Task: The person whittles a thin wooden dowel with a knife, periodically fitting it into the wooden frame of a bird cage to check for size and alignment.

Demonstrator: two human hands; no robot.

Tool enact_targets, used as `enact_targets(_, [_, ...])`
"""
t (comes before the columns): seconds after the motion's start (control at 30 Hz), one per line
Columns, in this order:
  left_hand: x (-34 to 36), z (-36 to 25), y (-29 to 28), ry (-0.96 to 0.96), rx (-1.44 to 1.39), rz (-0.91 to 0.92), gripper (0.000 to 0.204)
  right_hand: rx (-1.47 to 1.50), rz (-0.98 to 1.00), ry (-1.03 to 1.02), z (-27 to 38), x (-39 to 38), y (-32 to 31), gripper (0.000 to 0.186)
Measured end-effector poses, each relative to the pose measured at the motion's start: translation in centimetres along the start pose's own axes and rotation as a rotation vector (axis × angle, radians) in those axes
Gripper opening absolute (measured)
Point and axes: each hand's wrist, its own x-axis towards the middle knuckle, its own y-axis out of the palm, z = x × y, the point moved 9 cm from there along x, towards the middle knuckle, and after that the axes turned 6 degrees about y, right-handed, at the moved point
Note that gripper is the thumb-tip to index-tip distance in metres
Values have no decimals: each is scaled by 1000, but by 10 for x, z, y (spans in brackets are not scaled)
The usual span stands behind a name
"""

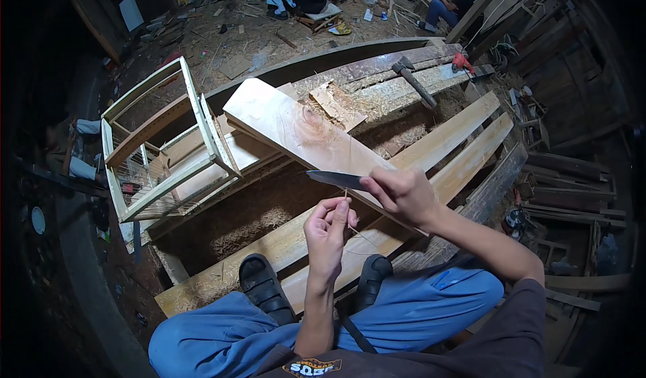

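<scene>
My right hand (402, 193) is closed round the handle of a knife (333, 179), its dark blade pointing left. Just below the blade, my left hand (328, 229) pinches a thin wooden stick (359, 232). One end of the stick stands up past the thumb near the blade; the other slants down to the right. Whether the blade touches the stick I cannot tell. Beneath and beyond both hands lies a wide pale wooden board (296, 126), set slantwise across the bench planks.
At left stands a wooden frame cage (215, 156) with thin bars. A hammer (414, 82) and a red tool (461, 62) lie on the far planks (377, 65). Shavings cover the ground. My sandalled feet (262, 284) rest on the near planks. Other people sit at the back and left.
</scene>
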Motion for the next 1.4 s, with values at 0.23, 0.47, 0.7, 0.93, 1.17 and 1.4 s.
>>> enact_targets(0.23, [-1,3,6,-24,-17,24,22,7,-41,-6,-4,0,0,25])
enact_targets(0.47, [1,4,9,-59,-38,110,26,-31,-15,-30,2,7,-2,21])
enact_targets(0.7, [3,10,9,-93,-88,152,27,-46,10,-99,3,6,4,20])
enact_targets(0.93, [4,5,5,-47,60,117,26,-36,12,-116,5,7,6,23])
enact_targets(1.17, [10,-2,0,15,162,72,29,-5,-190,129,-12,26,-25,20])
enact_targets(1.4, [11,-11,-14,98,288,-4,26,47,-115,69,-6,23,-11,16])
